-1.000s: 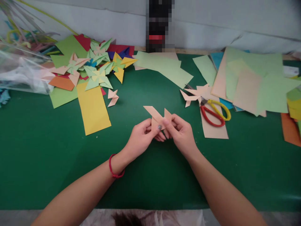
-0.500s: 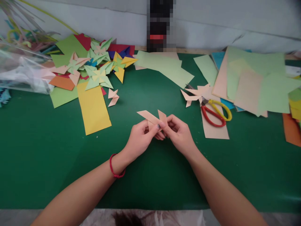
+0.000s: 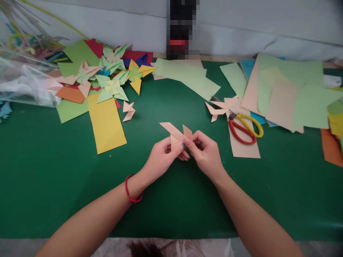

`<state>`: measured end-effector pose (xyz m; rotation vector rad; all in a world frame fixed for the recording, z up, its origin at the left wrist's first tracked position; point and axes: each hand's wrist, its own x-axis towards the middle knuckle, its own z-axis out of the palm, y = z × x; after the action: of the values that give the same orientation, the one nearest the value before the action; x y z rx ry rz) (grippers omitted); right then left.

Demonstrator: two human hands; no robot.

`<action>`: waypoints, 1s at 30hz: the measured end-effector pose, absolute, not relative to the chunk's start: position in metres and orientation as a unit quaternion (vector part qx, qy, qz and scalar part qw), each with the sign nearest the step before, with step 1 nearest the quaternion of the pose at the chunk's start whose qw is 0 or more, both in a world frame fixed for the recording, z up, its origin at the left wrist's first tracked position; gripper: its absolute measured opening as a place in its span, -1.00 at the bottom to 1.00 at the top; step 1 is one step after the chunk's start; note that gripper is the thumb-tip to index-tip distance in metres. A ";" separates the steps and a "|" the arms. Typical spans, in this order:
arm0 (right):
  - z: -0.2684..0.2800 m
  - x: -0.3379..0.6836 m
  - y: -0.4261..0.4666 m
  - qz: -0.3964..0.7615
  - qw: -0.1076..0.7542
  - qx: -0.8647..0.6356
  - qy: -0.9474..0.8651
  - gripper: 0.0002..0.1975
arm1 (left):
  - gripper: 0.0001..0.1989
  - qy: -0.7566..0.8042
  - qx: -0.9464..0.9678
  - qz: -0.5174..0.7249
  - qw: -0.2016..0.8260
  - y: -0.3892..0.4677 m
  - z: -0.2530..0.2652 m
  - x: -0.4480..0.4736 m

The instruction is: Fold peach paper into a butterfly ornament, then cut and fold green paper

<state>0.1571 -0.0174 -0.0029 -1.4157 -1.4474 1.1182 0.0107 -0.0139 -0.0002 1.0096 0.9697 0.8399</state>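
- Spreading right across the view, a green table (image 3: 182,207) carries the lot, with most of the paper along its far side.
- On the right, a loose stack of sheets (image 3: 308,103), pale green and peach, blue peeking out underneath.
- Over to the left, a heap of coloured paper (image 3: 112,87) topped with folded stars.
- Just in front of that heap, a flat yellow sheet (image 3: 107,125).
- Centre stage, left hand (image 3: 160,159) and right hand (image 3: 207,153), close together, both gripping one piece, thumbs pressed to its near face!
- Off to their right, scissors (image 3: 233,115), one handle red, one yellow, lying over peach paper.
- Between those fingertips, the folded peach strip (image 3: 174,132), a long end pointing up and left, a shorter one up beside the right thumb.
- Round the left wrist, a red bracelet (image 3: 132,200).
- Smallest of all, a little folded piece (image 3: 129,112) beside the yellow sheet.
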 end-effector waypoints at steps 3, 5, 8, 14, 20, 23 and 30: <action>-0.003 0.157 -0.017 0.454 0.406 -0.557 -0.565 -0.70 | -0.79 0.436 0.458 0.362 0.685 -0.014 0.001 0.010; -0.002 0.157 -0.017 0.468 0.408 -0.550 -0.559 -0.70 | -0.78 0.436 0.465 0.357 0.683 -0.013 0.002 0.009; -0.001 0.157 -0.015 0.493 0.414 -0.533 -0.549 -0.71 | -0.79 0.432 0.472 0.347 0.686 -0.014 0.002 0.009; 0.000 0.159 -0.015 0.487 0.426 -0.529 -0.550 -0.74 | -0.83 0.426 0.466 0.334 0.699 -0.015 0.001 0.010; 0.000 0.160 -0.015 0.470 0.416 -0.537 -0.564 -0.74 | -0.83 0.428 0.469 0.334 0.696 -0.015 0.001 0.011; 0.001 0.163 -0.013 0.468 0.400 -0.536 -0.578 -0.74 | -0.82 0.428 0.469 0.334 0.696 -0.016 0.000 0.011; 0.003 0.169 -0.008 0.525 0.387 -0.495 -0.574 -0.74 | -0.80 0.431 0.454 0.349 0.697 -0.014 0.000 0.010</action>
<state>0.1693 -0.0085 0.0031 -1.2598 -1.4605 1.3356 0.0101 -0.0139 0.0001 1.0118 0.9613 0.7780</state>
